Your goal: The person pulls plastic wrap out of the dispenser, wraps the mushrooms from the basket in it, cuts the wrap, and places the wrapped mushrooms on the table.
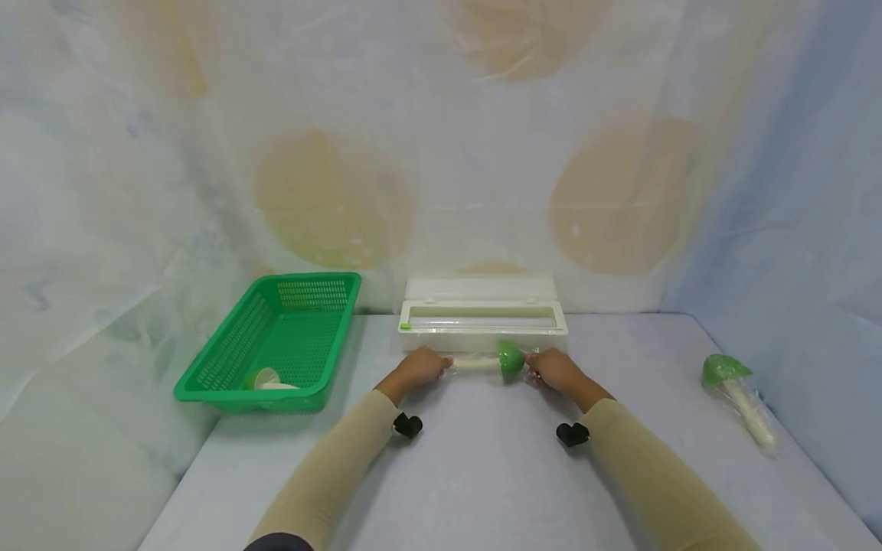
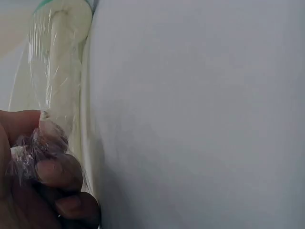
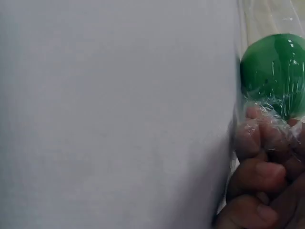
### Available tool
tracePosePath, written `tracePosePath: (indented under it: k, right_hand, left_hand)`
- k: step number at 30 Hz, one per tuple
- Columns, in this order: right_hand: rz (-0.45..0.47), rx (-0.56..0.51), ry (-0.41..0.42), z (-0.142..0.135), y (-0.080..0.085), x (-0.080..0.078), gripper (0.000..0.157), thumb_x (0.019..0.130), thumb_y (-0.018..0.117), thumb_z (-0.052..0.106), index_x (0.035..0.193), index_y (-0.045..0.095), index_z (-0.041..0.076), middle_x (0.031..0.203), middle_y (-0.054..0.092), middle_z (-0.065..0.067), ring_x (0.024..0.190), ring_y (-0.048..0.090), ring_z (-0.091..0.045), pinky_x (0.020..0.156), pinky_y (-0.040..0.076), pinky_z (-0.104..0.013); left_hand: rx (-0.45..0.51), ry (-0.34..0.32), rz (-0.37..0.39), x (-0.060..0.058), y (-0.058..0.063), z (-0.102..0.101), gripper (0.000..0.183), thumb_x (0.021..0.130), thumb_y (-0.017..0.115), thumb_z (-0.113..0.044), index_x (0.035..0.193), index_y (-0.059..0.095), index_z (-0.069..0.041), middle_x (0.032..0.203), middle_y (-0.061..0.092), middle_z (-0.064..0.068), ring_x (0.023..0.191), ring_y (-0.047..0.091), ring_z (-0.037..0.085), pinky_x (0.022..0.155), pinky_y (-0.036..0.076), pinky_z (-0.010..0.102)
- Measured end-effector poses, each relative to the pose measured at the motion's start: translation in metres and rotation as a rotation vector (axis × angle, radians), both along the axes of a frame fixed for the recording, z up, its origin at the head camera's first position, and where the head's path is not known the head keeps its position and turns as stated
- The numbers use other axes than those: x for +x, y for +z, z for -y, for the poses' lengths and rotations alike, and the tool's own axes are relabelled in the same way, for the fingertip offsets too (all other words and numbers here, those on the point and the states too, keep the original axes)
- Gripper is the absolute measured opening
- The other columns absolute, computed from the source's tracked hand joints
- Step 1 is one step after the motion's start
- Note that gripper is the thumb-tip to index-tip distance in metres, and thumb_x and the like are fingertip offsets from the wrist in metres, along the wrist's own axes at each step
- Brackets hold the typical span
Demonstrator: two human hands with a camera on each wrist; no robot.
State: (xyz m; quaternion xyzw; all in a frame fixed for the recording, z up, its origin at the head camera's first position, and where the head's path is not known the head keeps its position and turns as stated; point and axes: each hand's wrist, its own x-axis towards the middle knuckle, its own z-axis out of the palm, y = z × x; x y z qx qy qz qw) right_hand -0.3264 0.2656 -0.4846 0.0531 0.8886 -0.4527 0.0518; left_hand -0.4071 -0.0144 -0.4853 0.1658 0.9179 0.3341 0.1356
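Note:
A toy mushroom with a green domed cap [image 1: 511, 359] and a white stem [image 1: 475, 363] lies sideways between the hands, wrapped in clear cling film. My left hand [image 1: 422, 366] pinches the bunched film [image 2: 28, 155] just past the stem's end; the left wrist view shows its fingers curled over the gathers. At the cap end, the film is gripped by my right hand [image 1: 558, 370]. In the right wrist view the green cap [image 3: 272, 71] sits right above those fingers, film wrinkled against it. Directly behind stands a white cling film dispenser [image 1: 482, 340], its lid raised.
At the left, a green plastic basket [image 1: 336, 360] contains a similar mushroom with a white stem [image 1: 277, 386]. Another film-wrapped green-capped mushroom [image 1: 725, 370] lies near the table's right edge. A patterned sheet [image 1: 482, 153] hangs behind the white table [image 1: 496, 474].

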Motion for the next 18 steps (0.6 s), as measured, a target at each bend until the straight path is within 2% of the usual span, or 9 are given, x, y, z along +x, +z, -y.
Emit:
tracePosePath:
  k: [4, 8, 12, 18]
  right_hand:
    - [0.067, -0.035, -0.023, -0.002, 0.002, -0.003, 0.042, 0.104, 0.042, 0.028, 0.079, 0.063, 0.002, 0.068, 0.059, -0.004, 0.058, 0.048, -0.013, 0.052, 0.036, -0.026]
    - [0.114, -0.126, -0.088, -0.01, -0.001, -0.005, 0.041, 0.099, 0.055, 0.039, 0.081, 0.067, 0.005, 0.068, 0.061, -0.002, 0.055, 0.052, -0.012, 0.049, 0.037, -0.024]
    - [0.114, -0.238, -0.166, -0.023, -0.006, -0.005, 0.034, 0.092, 0.066, 0.038, 0.079, 0.066, 0.007, 0.065, 0.058, 0.0, 0.054, 0.05, -0.011, 0.048, 0.037, -0.023]
    - [0.058, -0.242, -0.203, -0.026, -0.006, 0.0, 0.029, 0.089, 0.069, 0.033, 0.082, 0.064, 0.005, 0.066, 0.058, -0.001, 0.057, 0.05, -0.012, 0.051, 0.038, -0.025]
  left_hand:
    - [-0.073, 0.067, 0.005, -0.006, 0.0, -0.004, 0.044, 0.092, 0.06, -0.042, 0.06, 0.063, -0.012, 0.059, 0.055, 0.0, 0.056, 0.046, 0.014, 0.055, 0.036, 0.03]
    - [-0.128, 0.118, -0.003, -0.006, 0.001, -0.001, 0.043, 0.088, 0.065, -0.046, 0.062, 0.066, -0.012, 0.065, 0.058, 0.002, 0.061, 0.049, 0.017, 0.057, 0.039, 0.032]
    - [-0.061, 0.141, 0.0, -0.006, 0.001, 0.003, 0.041, 0.086, 0.068, -0.048, 0.069, 0.066, -0.011, 0.071, 0.059, 0.004, 0.068, 0.053, 0.019, 0.061, 0.042, 0.033]
    - [0.075, 0.108, -0.005, -0.008, -0.003, 0.013, 0.042, 0.083, 0.07, -0.05, 0.078, 0.068, -0.009, 0.074, 0.062, 0.003, 0.07, 0.054, 0.018, 0.061, 0.043, 0.032]
